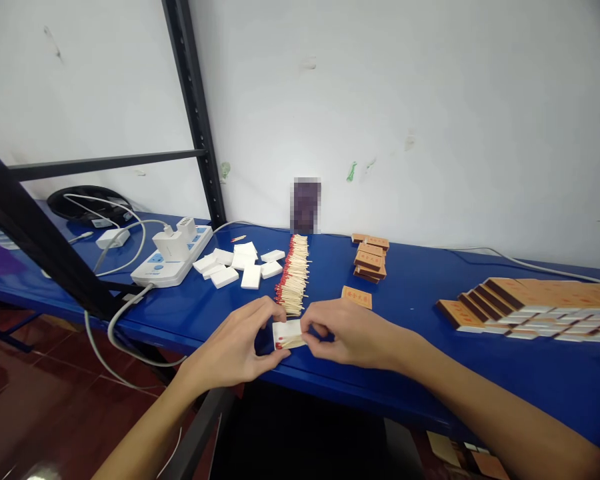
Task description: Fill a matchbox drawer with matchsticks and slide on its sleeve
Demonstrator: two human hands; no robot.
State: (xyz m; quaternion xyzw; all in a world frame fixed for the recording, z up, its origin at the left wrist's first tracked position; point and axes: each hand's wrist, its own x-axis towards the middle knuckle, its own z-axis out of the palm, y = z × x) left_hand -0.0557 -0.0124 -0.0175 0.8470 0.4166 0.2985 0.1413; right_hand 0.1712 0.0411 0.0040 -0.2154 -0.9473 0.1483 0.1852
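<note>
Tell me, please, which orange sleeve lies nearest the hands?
The single sleeve lying flat just behind the right hand; the other sleeves sit stacked farther back.

Front edge, centre: taken up by left hand (pixel 235 347) and right hand (pixel 350 337), both pinching a matchbox tray (pixel 289 333).
Just behind: match pile (pixel 294 273), running back toward the wall.
Left of pile: loose white trays (pixel 240 263), then power strip (pixel 173 260), cables (pixel 125 313) looping off the edge; black rack upright (pixel 195 113) and slanted brace (pixel 40 240) closing that side.
Right of pile: single sleeve (pixel 357 297), sleeve stack (pixel 371 257).
Far right: rows of boxes (pixel 535 310).
Bare table (pixel 420 360) between sleeve stack and rows, open to the front edge.
</note>
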